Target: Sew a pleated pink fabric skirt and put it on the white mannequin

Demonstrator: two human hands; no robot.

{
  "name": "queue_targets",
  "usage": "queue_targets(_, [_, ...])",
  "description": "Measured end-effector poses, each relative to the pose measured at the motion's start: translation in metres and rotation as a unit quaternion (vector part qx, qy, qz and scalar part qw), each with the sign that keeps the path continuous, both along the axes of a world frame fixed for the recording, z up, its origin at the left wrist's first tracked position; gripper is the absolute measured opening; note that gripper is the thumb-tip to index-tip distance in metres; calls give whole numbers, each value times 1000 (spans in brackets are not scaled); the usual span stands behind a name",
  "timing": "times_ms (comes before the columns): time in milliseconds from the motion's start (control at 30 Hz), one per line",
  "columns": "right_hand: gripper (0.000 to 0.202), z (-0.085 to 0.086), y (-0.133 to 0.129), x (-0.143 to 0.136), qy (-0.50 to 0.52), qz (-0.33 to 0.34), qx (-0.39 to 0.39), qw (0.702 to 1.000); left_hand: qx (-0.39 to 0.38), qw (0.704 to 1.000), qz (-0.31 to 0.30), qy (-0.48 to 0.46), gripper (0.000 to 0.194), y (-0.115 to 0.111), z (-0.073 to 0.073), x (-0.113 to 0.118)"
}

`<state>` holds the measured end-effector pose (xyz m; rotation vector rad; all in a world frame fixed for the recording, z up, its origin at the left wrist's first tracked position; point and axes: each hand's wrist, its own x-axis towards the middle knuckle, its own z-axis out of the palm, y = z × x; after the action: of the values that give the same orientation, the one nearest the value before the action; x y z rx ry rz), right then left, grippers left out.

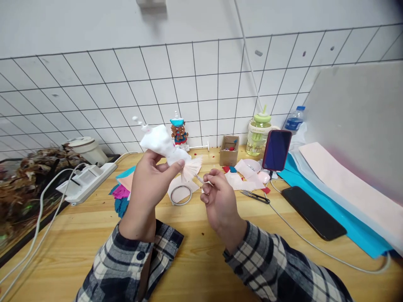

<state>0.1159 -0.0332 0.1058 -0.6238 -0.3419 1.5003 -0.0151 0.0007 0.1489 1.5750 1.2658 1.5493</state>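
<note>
A white soft figure [157, 140] with a pale pink pleated piece [191, 168] at its lower end is tilted above the table. My left hand [154, 176] grips it with thumb and fingers. Just right of the pleats, my right hand [218, 195] has curled fingers pinched around a thin pale tool [199, 178], its tip close to the pleats. Under the figure lie a ring [181, 204] and a pale pink sheet [178, 184]. Behind stands a small doll [179, 132] with a blue top and brown curls.
Black snips [255, 196], pink scraps [244, 182] and a black phone [313, 212] lie to the right. Behind them are a small cardboard box [229, 151], a green-lidded bottle [258, 134] and an upright phone [277, 150]. A power strip [86, 182] sits at the left.
</note>
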Motion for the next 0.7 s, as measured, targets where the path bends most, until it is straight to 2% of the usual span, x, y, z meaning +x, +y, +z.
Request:
queue_targets(67, [20,3,3,5,-52,-7,38,998,-6,1000,-20,-4,49,-1,-1,2])
queue_targets(233, [40,8,8,14,-157,-24,68,985,-6,999,-33,-13,50,-5,-4,9])
queue_targets(333, [44,7,9,14,-156,-33,56,986,-8,999,-34,-11,52,-6,-4,10])
queue_targets(433, [43,6,9,12,-141,-12,34,989,-8,999,-47,-12,49,-9,-1,7])
queue_targets(533, [37,7,9,11,-168,-10,40,985,-15,998,-66,-3,46,-11,2,3])
queue_targets(633, [26,8,11,18,-254,-64,93,961,-6,998,-61,-11,46,-12,5,-2])
queue_targets(700, [24,9,13,26,-353,-72,139,923,6,998,-55,-20,44,-11,6,-5])
